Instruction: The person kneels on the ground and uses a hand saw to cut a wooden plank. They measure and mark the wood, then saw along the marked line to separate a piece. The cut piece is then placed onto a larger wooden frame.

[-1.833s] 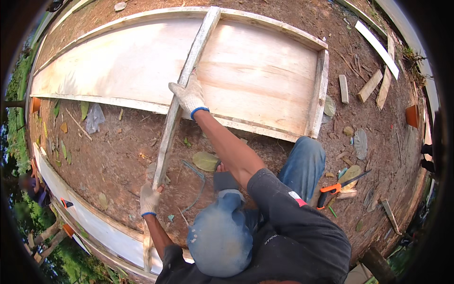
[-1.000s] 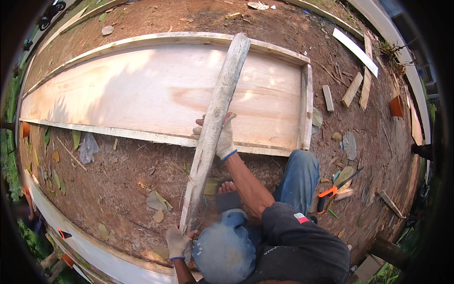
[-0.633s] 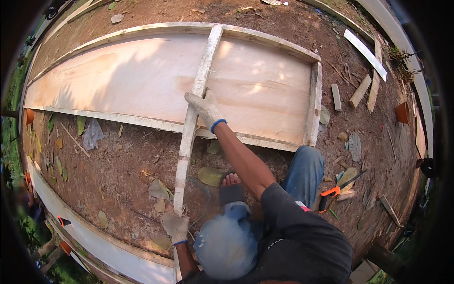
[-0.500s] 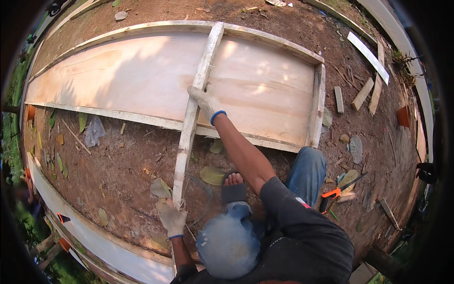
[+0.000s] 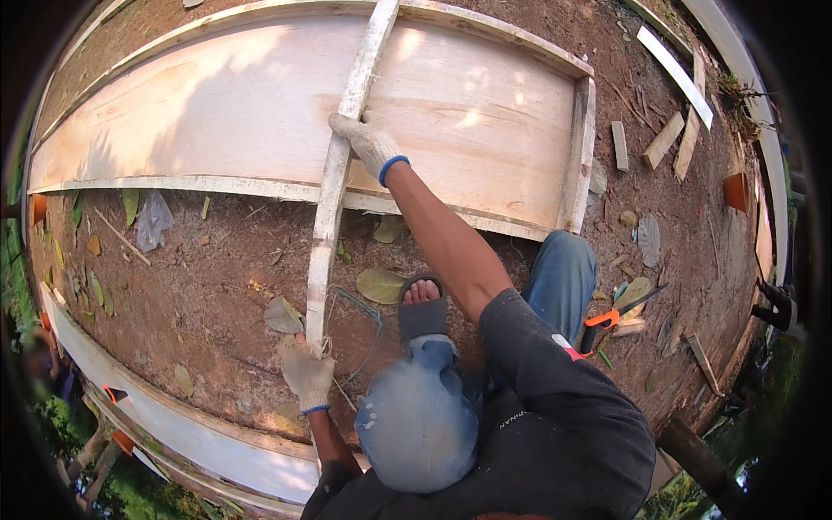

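Observation:
A long wooden batten [image 5: 325,221] lies across a plywood panel with a timber frame [image 5: 485,221], its near end jutting out over the dirt toward me. My right hand [image 5: 373,146], in a knitted work glove with a blue cuff, is closed round the batten above the plywood. At the batten's near end, my left hand [image 5: 308,380], gloved alike, grips it low near the ground; its fingers are partly hidden. My knee and sandalled foot [image 5: 422,295] are just right of that end.
A saw with an orange and black handle [image 5: 598,327] lies at my right. Wood offcuts [image 5: 620,146] and a white strip [image 5: 674,76] lie farther right. Another white framed panel [image 5: 199,433] runs along the lower left. Dry leaves and a clear plastic bag [image 5: 154,220] litter the dirt.
The view has tilted, so the panel sits higher in the picture. Both hands keep their hold on the batten, which has shifted little, if at all, relative to the panel.

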Tool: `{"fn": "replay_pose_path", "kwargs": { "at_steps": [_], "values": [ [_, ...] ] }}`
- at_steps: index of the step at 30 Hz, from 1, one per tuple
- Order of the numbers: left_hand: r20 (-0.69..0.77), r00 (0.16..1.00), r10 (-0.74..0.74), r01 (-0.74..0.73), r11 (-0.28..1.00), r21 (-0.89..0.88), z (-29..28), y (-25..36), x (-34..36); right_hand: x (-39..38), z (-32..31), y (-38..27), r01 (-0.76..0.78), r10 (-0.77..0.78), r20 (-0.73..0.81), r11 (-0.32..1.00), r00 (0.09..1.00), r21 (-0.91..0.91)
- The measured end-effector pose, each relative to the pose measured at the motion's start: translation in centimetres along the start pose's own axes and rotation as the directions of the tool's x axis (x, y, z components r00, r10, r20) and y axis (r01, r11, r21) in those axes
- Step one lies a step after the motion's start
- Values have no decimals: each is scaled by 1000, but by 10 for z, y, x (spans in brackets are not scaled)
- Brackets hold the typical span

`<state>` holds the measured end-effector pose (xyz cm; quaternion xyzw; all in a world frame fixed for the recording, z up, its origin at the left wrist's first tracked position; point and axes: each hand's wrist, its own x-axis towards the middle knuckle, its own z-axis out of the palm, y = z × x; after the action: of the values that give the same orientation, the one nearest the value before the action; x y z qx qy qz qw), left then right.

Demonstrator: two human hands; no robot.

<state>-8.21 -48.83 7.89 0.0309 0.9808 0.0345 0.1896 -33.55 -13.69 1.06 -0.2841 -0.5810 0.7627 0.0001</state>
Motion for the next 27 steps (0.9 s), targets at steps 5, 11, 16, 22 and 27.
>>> {"fn": "replay_pose_path", "kwargs": {
  "at_steps": [5,11,16,22,27],
  "values": [
    [143,987,-74,87,993,-86,-15,4,6,5,4,11,17,-17,-42,1000,999,-12],
    [100,995,-21,27,997,-67,-13,0,10,12,4,15,65,-89,92,968,992,243],
    [82,996,-40,53,986,-157,-17,11,10,4,6,9,120,-120,-12,980,993,160],
    [-9,996,84,-81,910,-406,-13,18,40,-1,-9,1,123,-124,-1,986,992,-111],
    [-112,928,355,-365,808,-463,-54,83,116,-13,-10,-22,113,-112,19,973,994,-201]
  ]
}}
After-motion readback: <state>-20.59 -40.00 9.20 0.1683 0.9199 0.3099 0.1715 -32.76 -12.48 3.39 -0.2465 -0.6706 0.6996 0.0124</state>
